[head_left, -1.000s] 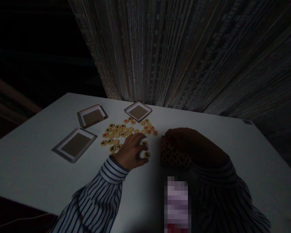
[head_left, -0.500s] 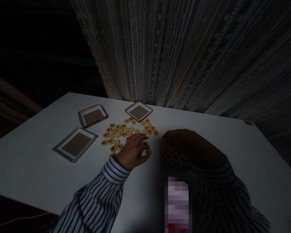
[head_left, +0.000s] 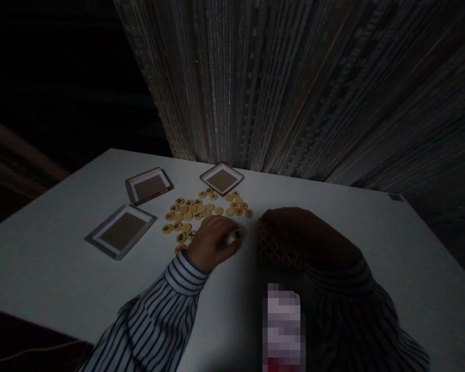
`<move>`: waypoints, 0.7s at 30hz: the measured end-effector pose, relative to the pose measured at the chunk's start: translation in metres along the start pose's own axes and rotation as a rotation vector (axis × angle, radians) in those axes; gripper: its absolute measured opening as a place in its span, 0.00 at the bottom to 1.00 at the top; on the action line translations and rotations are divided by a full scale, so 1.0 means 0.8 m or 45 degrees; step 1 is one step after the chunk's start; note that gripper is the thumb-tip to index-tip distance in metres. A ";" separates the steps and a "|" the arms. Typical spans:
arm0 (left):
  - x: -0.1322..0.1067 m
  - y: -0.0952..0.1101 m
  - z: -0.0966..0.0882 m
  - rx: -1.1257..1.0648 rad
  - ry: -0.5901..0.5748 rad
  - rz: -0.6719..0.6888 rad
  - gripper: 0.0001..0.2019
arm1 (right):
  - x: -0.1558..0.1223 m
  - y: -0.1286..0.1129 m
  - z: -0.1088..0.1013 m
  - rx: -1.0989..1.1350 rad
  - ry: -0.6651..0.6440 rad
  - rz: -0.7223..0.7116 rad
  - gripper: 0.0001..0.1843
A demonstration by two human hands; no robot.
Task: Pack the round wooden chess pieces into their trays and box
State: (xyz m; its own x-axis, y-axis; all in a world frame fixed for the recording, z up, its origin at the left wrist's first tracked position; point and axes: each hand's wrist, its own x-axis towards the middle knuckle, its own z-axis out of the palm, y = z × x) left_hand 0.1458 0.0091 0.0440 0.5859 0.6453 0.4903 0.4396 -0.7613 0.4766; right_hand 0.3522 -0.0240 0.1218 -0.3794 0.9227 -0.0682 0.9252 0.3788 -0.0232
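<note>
Between the thumb and fingers of my left hand [head_left: 213, 242] is a round wooden Chinese chess piece [head_left: 236, 234] with a dark character. Loose Chinese chess pieces [head_left: 188, 209], marked in red or black or blank side up, lie just beyond this hand. In deep shadow, my right hand [head_left: 310, 232] is bent over a small box [head_left: 260, 261] filled with rows of similar pieces. Its fingers curve down at the box's far left side, and their tips are hard to make out. The hand hides much of the box.
Three shallow tray-like box parts lie on the white table [head_left: 62, 222]: a grey-edged one [head_left: 121, 231], a brown-edged one [head_left: 149, 185] and another at the back [head_left: 221, 179]. A string curtain [head_left: 232, 82] hangs behind the table. A pixelated patch covers part of the front.
My left fingers have closed in around a piece near the thumb, which has shifted slightly away from me. My right hand and the box have stayed nearly still.
</note>
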 end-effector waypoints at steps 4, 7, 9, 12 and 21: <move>0.000 0.006 0.000 -0.111 0.080 -0.134 0.10 | 0.001 0.001 0.000 -0.001 -0.039 0.018 0.10; -0.001 0.010 0.003 -0.244 0.111 -0.279 0.11 | 0.002 0.002 0.002 -0.011 -0.033 0.004 0.10; -0.002 0.013 0.006 -0.350 0.117 -0.361 0.11 | 0.002 0.001 0.002 -0.011 -0.025 0.010 0.10; -0.002 0.019 0.010 -0.507 0.115 -0.426 0.10 | 0.000 -0.002 -0.001 0.026 -0.035 0.008 0.10; 0.003 0.027 0.017 -0.703 0.127 -0.553 0.12 | 0.000 0.000 0.003 0.032 0.023 -0.099 0.10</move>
State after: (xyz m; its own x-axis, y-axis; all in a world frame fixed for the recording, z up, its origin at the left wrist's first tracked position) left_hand 0.1656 -0.0068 0.0455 0.3593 0.9059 0.2240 0.1947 -0.3075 0.9314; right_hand 0.3518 -0.0242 0.1196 -0.4502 0.8917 -0.0470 0.8926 0.4479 -0.0525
